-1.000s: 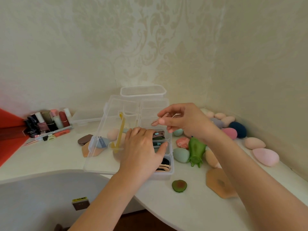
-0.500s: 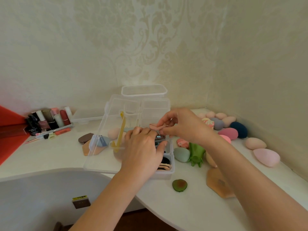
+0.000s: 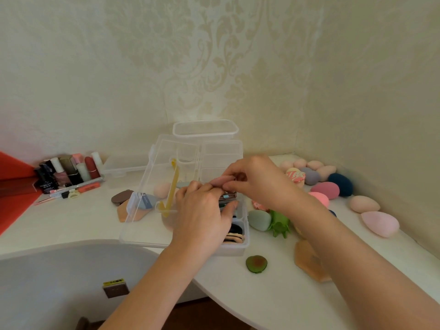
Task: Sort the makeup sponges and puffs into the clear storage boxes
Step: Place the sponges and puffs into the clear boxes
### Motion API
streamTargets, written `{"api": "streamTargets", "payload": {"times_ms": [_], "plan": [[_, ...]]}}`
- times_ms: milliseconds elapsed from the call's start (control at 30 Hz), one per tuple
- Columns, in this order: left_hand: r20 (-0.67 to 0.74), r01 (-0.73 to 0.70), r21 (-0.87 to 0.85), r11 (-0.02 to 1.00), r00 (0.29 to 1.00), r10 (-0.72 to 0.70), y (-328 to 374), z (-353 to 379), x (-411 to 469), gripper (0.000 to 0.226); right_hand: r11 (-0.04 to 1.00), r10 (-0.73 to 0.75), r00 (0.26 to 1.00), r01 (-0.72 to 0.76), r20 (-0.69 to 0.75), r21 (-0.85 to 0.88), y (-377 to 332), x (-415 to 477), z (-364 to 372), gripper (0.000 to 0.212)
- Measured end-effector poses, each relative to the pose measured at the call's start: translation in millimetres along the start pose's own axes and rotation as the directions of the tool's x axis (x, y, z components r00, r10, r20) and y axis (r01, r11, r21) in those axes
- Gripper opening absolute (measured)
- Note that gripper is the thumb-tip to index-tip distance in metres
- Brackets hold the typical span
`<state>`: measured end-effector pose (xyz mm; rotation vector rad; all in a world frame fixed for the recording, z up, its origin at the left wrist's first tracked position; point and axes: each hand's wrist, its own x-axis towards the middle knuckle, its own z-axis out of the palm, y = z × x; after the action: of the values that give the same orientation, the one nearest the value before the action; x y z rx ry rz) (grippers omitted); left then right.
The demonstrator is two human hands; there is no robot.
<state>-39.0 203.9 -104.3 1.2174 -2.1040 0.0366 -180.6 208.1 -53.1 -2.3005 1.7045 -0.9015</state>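
Makeup puffs, thin and flat in brown, dark and cream tones (image 3: 234,231), are stacked on edge in the right-hand compartments of a clear plastic storage box (image 3: 245,234) that lies open at the middle of the white curved counter (image 3: 262,294). Its clear hinged lid with a yellow handle (image 3: 173,186) is laid flat to the left. The left hand (image 3: 202,217) is held palm down over the compartments, wrist bent, fingers curled down onto the stacked puffs and the thumb pressed at their right side. The right hand (image 3: 259,184) is reached in from the right, forearm crossing the near counter, and a small brownish puff (image 3: 239,176) is pinched between its thumb and fingertips just above the left hand's knuckles. A second clear box (image 3: 205,129) is seen behind, against the wall. To the right of the open box lie a pale green egg-shaped sponge (image 3: 259,220) and a green animal-shaped sponge (image 3: 279,223), touching. A round avocado-patterned puff (image 3: 256,264) lies near the front edge. Egg-shaped sponges in pink, grey and dark blue (image 3: 339,184) are gathered along the right wall. Small cosmetic bottles (image 3: 69,172) stand at the far left.
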Motion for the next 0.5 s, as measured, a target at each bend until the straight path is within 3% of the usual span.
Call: {"api": "streamTargets", "payload": {"times_ms": [133, 233, 300, 367, 500], "plan": [[-0.033, 0.009, 0.008, 1.0, 0.999, -0.008, 1, 0, -1, 0.025, 0.917, -0.119, 0.993, 0.116, 0.014, -0.382, -4, 5, 1, 0.019], [-0.052, -0.002, 0.01, 1.0, 0.999, 0.002, 1, -1, -2, 0.023, 0.827, -0.327, 0.941, 0.241, -0.086, -0.507, -7, 11, 2, 0.004], [-0.054, -0.009, 0.0, 1.0, 0.998, 0.009, 2, -2, -2, 0.023, 0.79, -0.398, 0.915, 0.304, -0.07, -0.532, -7, 12, 4, 0.006], [-0.031, -0.008, -0.003, 1.0, 0.999, 0.008, 2, -3, -2, 0.023, 0.786, -0.367, 0.93, 0.305, -0.007, -0.538, -6, 11, 3, 0.004], [-0.005, -0.009, 0.002, 1.0, 1.0, 0.009, 1, -3, -3, 0.026, 0.796, -0.165, 0.975, 0.22, 0.148, -0.564, -9, 11, 1, 0.021]]}}
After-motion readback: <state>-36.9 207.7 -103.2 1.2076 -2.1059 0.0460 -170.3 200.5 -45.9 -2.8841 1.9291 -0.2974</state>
